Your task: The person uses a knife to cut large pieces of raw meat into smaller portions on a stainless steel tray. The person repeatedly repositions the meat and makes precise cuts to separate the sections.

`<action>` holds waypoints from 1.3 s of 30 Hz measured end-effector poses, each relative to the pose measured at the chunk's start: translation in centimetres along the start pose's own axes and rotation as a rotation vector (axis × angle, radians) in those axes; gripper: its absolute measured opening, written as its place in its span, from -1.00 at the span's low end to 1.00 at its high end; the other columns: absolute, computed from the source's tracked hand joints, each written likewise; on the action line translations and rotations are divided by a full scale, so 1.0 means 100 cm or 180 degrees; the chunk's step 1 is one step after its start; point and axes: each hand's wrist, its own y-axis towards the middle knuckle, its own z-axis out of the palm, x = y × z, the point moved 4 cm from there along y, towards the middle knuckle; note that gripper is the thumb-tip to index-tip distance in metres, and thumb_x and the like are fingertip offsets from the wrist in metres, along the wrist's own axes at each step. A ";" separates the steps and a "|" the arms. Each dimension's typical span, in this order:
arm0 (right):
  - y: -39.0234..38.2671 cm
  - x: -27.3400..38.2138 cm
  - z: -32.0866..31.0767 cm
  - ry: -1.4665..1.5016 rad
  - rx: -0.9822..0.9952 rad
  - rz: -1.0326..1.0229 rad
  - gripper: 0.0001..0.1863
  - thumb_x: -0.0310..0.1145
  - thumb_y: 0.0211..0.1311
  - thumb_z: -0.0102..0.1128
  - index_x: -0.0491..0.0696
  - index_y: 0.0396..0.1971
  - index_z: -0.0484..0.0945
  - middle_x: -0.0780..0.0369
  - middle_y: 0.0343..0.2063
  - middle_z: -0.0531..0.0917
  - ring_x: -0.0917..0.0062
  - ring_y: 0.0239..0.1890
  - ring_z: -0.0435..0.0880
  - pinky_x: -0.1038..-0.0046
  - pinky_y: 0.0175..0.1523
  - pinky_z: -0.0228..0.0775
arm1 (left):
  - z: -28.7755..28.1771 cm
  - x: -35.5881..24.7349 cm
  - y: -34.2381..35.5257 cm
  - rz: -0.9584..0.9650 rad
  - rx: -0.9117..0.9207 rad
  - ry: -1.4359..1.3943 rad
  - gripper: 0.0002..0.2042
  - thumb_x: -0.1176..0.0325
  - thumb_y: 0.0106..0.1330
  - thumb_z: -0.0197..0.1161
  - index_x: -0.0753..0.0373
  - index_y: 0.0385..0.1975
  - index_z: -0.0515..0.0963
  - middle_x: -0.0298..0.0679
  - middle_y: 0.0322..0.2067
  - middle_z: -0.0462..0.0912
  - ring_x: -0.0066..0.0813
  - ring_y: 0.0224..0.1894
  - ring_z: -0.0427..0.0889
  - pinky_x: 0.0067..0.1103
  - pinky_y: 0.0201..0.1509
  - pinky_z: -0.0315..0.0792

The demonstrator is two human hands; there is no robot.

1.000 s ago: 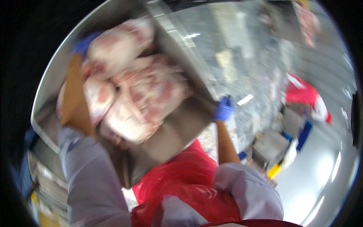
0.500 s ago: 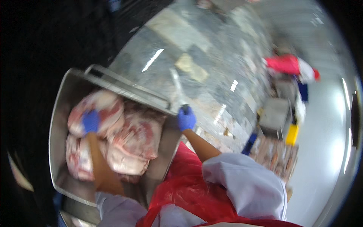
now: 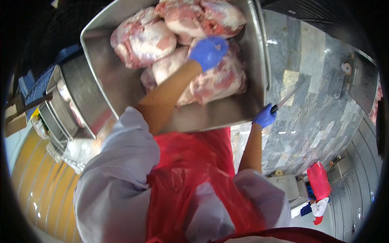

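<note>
In a deep metal bin [image 3: 227,115] lie several large pieces of raw meat, pink and white with fat. My left hand [image 3: 208,52], in a blue glove, reaches into the bin and is closed on a piece of meat [image 3: 219,83] on its right side; the fingertips are partly hidden. Another meat piece [image 3: 146,40] lies to the left, and more meat [image 3: 182,18] sits at the far side. Beside the bin's near right corner, my gloved right hand [image 3: 265,116] grips a knife [image 3: 289,94] by its dark handle. Its long thin blade points up and to the right, over the floor.
Grey tiled floor [image 3: 291,133] stretches along the right. More metal bins [image 3: 75,105] stand at the left, near a blue crate [image 3: 38,87]. A co-worker in a red apron [image 3: 318,180] is at the lower right. A metal table [image 3: 362,83] stands at the far right.
The view has turned, so the bin now appears higher and further right. My left hand is still on meat in the bin. The right hand keeps hold of the knife, its blade now slanting right.
</note>
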 end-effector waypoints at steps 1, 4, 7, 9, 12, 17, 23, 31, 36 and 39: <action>-0.004 -0.005 -0.007 0.0050 0.0026 0.0052 -0.56 -0.16 0.17 0.21 -0.35 -0.35 0.54 0.02 -0.46 0.63 0.32 -0.47 0.53 0.25 -0.25 0.38 | -0.025 -0.004 0.003 0.0069 -0.0396 0.0330 -0.75 0.20 0.25 0.18 0.14 -0.16 0.61 -0.11 -0.21 0.64 -0.14 -0.18 0.60 -0.34 -0.03 0.47; -0.004 0.002 -0.006 0.0349 -0.0060 0.0155 -0.57 -0.17 0.15 0.24 -0.35 -0.37 0.54 0.05 -0.48 0.63 0.34 -0.48 0.51 0.26 -0.27 0.37 | -0.090 0.005 0.040 0.0588 -0.0968 0.1963 -0.79 0.20 0.15 0.30 0.09 -0.25 0.66 -0.21 -0.23 0.65 -0.23 -0.17 0.61 -0.37 -0.04 0.49; -0.007 -0.001 -0.005 0.0401 -0.0176 0.0253 -0.57 -0.18 0.12 0.27 -0.36 -0.40 0.53 0.08 -0.52 0.61 0.35 -0.50 0.49 0.26 -0.30 0.35 | -0.112 0.008 0.066 0.0677 -0.0358 0.3115 -0.59 0.10 0.16 0.21 0.18 -0.04 0.55 -0.09 -0.02 0.58 -0.09 0.03 0.53 -0.32 0.11 0.41; -0.006 0.004 -0.005 0.0204 -0.0135 0.0213 -0.59 -0.22 0.11 0.28 -0.36 -0.39 0.53 0.10 -0.52 0.61 0.37 -0.50 0.48 0.28 -0.30 0.35 | -0.111 0.029 0.082 0.0831 -0.0274 0.2383 -0.59 0.10 0.08 0.26 0.16 -0.10 0.58 -0.10 -0.07 0.60 -0.07 -0.01 0.54 -0.28 0.09 0.41; -0.006 0.005 0.000 0.0603 -0.0163 0.0169 -0.57 -0.20 0.12 0.29 -0.35 -0.32 0.55 0.11 -0.47 0.62 0.42 -0.47 0.49 0.31 -0.28 0.36 | -0.110 0.031 0.099 0.0990 0.0117 0.1928 -0.64 0.13 -0.03 0.32 0.08 -0.20 0.61 -0.13 -0.16 0.60 -0.10 -0.06 0.56 -0.30 0.07 0.43; -0.005 0.002 -0.004 0.0292 -0.0122 0.0326 -0.56 -0.19 0.15 0.29 -0.35 -0.27 0.57 0.14 -0.42 0.64 0.46 -0.45 0.47 0.34 -0.26 0.37 | -0.097 0.048 0.106 0.1411 -0.0160 0.1590 -0.75 0.16 -0.06 0.36 0.04 -0.35 0.65 -0.21 -0.29 0.62 -0.18 -0.17 0.57 -0.31 -0.06 0.45; 0.002 -0.014 -0.001 0.0552 -0.0290 -0.0024 -0.62 -0.30 0.13 0.29 -0.34 -0.22 0.56 0.13 -0.44 0.64 0.46 -0.45 0.52 0.36 -0.28 0.40 | -0.096 0.028 0.083 0.1830 -0.0930 0.1617 -0.82 0.10 -0.09 0.34 0.04 -0.61 0.65 -0.34 -0.35 0.64 -0.35 -0.20 0.57 -0.34 -0.09 0.41; -0.003 -0.007 -0.004 0.0585 -0.0196 0.0091 -0.68 -0.24 0.16 0.28 -0.26 -0.38 0.55 0.30 -0.55 0.49 0.58 -0.50 0.32 0.43 -0.35 0.24 | -0.091 0.034 0.080 0.1736 -0.0908 0.1615 -0.85 0.20 0.05 0.32 0.08 -0.43 0.68 -0.28 -0.31 0.67 -0.28 -0.22 0.62 -0.38 -0.08 0.49; -0.001 -0.008 -0.003 0.0874 -0.0262 0.0024 -0.66 -0.29 0.11 0.30 -0.29 -0.30 0.56 0.27 -0.49 0.54 0.57 -0.48 0.40 0.44 -0.34 0.30 | -0.099 0.039 0.083 0.1650 -0.1392 0.0469 -0.91 0.37 -0.04 0.30 0.19 -0.53 0.64 -0.17 -0.40 0.65 -0.18 -0.32 0.61 -0.35 -0.15 0.49; 0.002 -0.019 -0.006 0.0557 -0.0230 0.0092 -0.62 -0.29 0.10 0.29 -0.31 -0.21 0.56 0.25 -0.47 0.56 0.56 -0.46 0.41 0.44 -0.31 0.31 | -0.101 0.051 0.091 0.0890 -0.0796 -0.0052 -0.86 0.34 -0.05 0.34 0.18 -0.47 0.65 -0.15 -0.38 0.64 -0.16 -0.28 0.61 -0.34 -0.12 0.49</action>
